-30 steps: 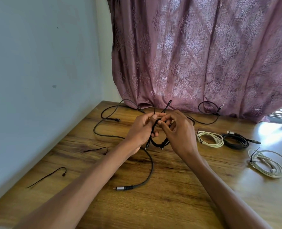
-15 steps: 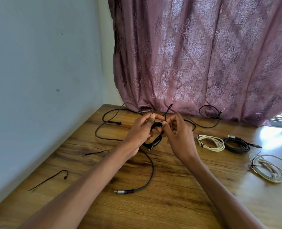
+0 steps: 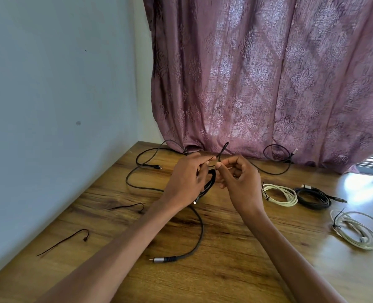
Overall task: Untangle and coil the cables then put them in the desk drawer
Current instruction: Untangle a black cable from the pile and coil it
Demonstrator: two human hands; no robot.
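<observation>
I hold the small black cable bundle [image 3: 209, 182] up off the tabletop [image 3: 235, 254] so both hands can reach round it. My left hand [image 3: 185, 178] has its grip curled round the bundle to stop the loops springing apart. My right hand [image 3: 239, 178] pinches a thin black tie [image 3: 221, 153] that pokes up above the bundle, probably to bind it. Both wrists are raised, forearms converging. Three tied coils [image 3: 279, 194] wait to my right; a long black cable [image 3: 176, 255] trails loose beneath.

Hands [image 3: 214, 176] drew black coil [image 3: 209, 182] tighter, tie [image 3: 221, 153] up.
</observation>
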